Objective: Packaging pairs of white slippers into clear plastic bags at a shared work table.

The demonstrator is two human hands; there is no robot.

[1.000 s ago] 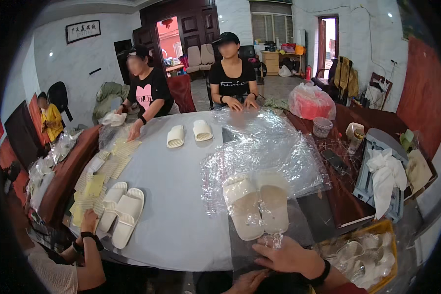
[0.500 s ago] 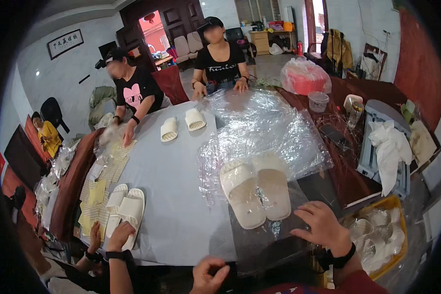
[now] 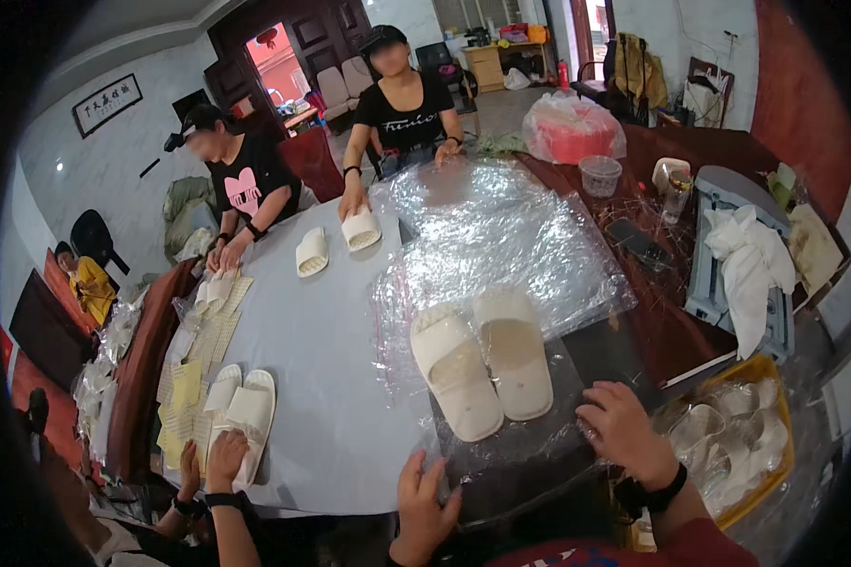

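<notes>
A pair of cream-white slippers, a left one (image 3: 468, 402) and a right one (image 3: 523, 383), lies toes away from me at the near right of the table. Clear plastic is under and around them; whether it covers them I cannot tell. My left hand (image 3: 425, 510) is open at the table's near edge, fingers spread, left of and below the slippers. To their right, my right hand (image 3: 626, 435) is open with bent fingers, beside the plastic's edge and holding nothing I can see. Beyond the slippers lies a stack of shiny clear plastic bags (image 3: 501, 246).
A person's hands (image 3: 225, 461) touch a slipper pair (image 3: 252, 406) at the left. Across the table, another hand (image 3: 354, 200) rests on a slipper (image 3: 360, 231) beside its mate (image 3: 312, 253). Farther left, someone handles slippers (image 3: 217, 288). A yellow crate (image 3: 775, 454) holds wrapped slippers at my right.
My left hand has risen toward the table edge and spread its fingers. The person opposite has put a hand on a slipper. The person at far left now has slippers on the paper sheets.
</notes>
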